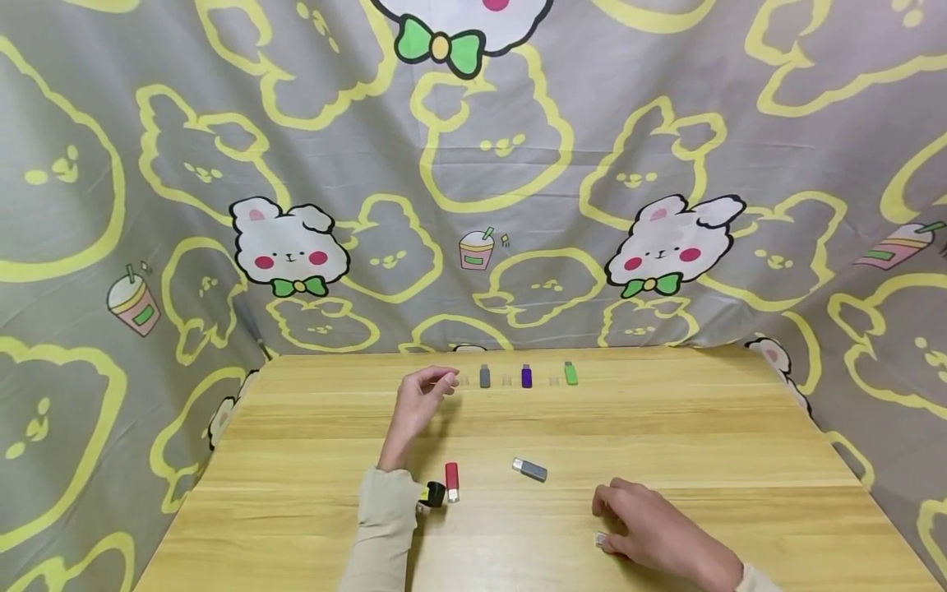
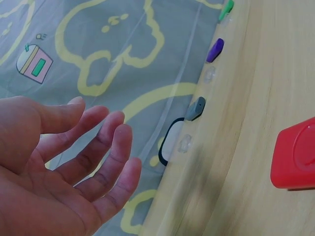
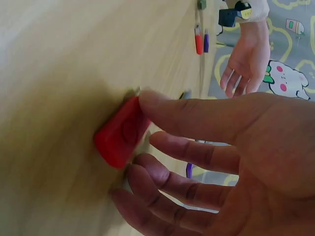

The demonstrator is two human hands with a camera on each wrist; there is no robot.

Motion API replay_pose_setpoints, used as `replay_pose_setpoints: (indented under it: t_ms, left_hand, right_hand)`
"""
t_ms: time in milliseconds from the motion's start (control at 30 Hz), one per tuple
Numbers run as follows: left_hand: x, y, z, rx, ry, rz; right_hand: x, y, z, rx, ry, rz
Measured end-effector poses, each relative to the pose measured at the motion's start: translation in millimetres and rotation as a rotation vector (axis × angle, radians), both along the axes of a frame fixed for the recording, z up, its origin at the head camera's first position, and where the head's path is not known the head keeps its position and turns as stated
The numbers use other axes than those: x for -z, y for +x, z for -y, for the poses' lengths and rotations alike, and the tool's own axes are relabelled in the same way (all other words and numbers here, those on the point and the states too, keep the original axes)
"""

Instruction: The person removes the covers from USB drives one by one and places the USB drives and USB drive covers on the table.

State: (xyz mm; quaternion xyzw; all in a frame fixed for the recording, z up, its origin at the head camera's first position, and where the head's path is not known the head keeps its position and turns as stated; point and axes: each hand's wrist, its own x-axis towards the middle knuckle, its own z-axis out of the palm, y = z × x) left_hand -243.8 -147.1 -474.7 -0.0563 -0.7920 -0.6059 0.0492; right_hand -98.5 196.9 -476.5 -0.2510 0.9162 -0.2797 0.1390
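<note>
My left hand [image 1: 424, 399] hovers at the back left of the table with fingers loosely bent, holding nothing. It is nearest to a small clear piece [image 2: 185, 143] and a grey USB stick [image 1: 484, 376] in the back row. At the front right, my right hand [image 1: 651, 526] is low over the table, its thumb touching the metal-plug end of a red USB stick [image 3: 120, 135]. The other fingers curve beside that stick, apart from the thumb. Another red USB stick [image 1: 452, 483] lies beside my left forearm, and a grey one [image 1: 531, 469] lies mid-table.
Along the table's back edge stand a purple USB stick [image 1: 527, 376] and a green one [image 1: 570, 373], with small clear pieces [image 1: 506, 381] between. A further purple stick [image 3: 206, 42] shows near the left arm. A patterned curtain [image 1: 503, 164] hangs behind the wooden table [image 1: 666, 419].
</note>
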Motion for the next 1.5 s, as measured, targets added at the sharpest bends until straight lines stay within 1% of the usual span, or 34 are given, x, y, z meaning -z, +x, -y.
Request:
replay_pose_setpoints:
  t_ms: [233,400,533,667,800,900,1033,1133,1233,1367,1500]
  left_hand:
    - [0.1,1.3,0.0,0.005,0.001,0.005]
    - [0.5,0.5,-1.3,0.016,0.009,-0.001]
    - [2.1,0.3,-2.8,0.021,0.012,-0.001]
    - [5.7,3.8,-2.8,0.019,0.0,0.002]
    - [8.3,7.0,-2.3,0.008,0.0,0.008]
    - [8.3,7.3,-2.6,0.014,0.009,0.001]
    - [6.7,6.1,-4.3,0.03,0.023,0.0]
    - [4.4,5.4,-6.4,0.04,0.03,0.003]
    - [-0.2,6.6,-8.8,0.055,0.039,0.009]
    - [-16.5,14.3,-12.7,0.081,0.04,0.008]
    - [-34.0,24.1,-16.4,0.097,0.048,-0.003]
  right_hand:
    - [4.3,1.1,4.7,-0.024,-0.021,-0.024]
    - [5.6,-1.9,7.4,-0.011,-0.054,-0.054]
    - [6.0,-8.3,7.9,0.016,-0.073,-0.069]
    - [6.4,-14.8,10.3,0.049,-0.078,-0.072]
    - [5.9,-22.8,14.0,0.076,-0.095,-0.114]
    - [3.6,-30.2,16.9,0.101,-0.114,-0.158]
    - [-2.1,-40.0,22.1,0.149,-0.127,-0.173]
    - [-7.5,-47.2,27.2,0.186,-0.141,-0.189]
    - [-13.3,-54.9,32.7,0.193,-0.169,-0.247]
    - [-21.7,-66.1,41.0,0.181,-0.213,-0.317]
    - [-31.3,-76.7,51.4,0.187,-0.256,-0.327]
